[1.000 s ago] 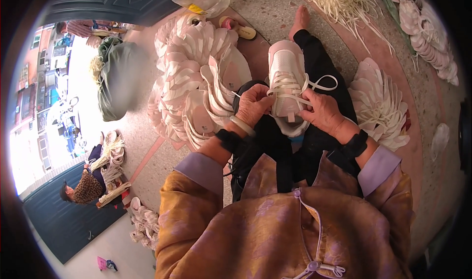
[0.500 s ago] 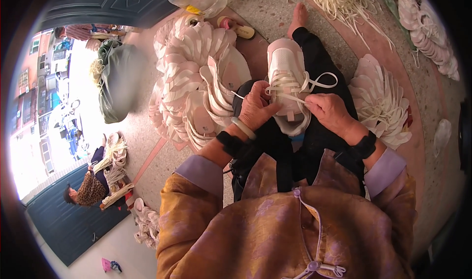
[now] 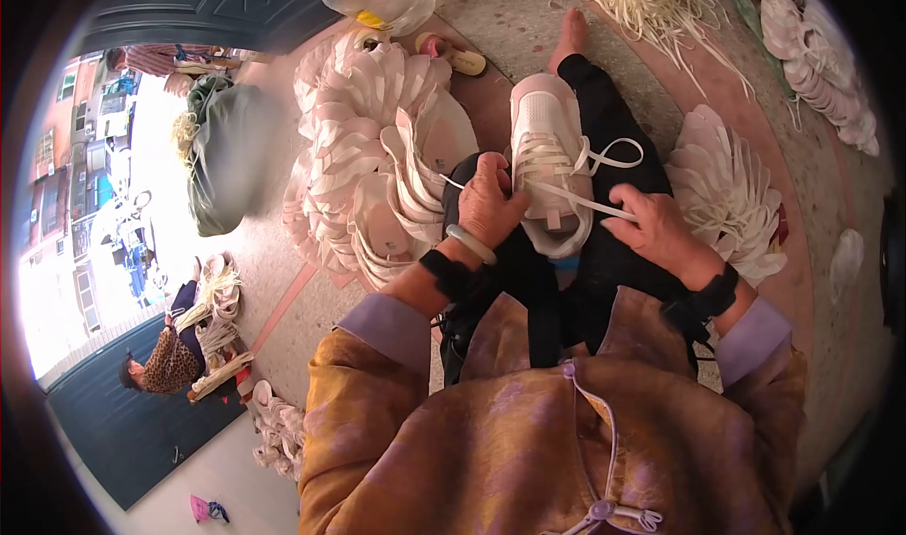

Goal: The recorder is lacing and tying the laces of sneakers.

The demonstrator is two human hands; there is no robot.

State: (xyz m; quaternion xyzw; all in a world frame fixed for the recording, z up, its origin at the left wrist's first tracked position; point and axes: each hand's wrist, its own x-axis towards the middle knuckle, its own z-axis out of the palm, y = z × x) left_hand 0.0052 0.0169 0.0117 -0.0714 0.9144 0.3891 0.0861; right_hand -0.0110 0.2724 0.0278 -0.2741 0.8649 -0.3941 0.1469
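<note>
white shoe upper (image 3: 547,172) rests on the lap, mid-lacing; left hand (image 3: 491,203) pinches its near-left edge, right hand (image 3: 656,228) grips the lace (image 3: 585,200) taut; next likely calls for threading another eyelet

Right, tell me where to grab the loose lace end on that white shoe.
Take the looped lace end that trails off the shoe toward the right hand. Come from the right: it lies free over the dark trouser leg, clear of the eyelets.
</note>
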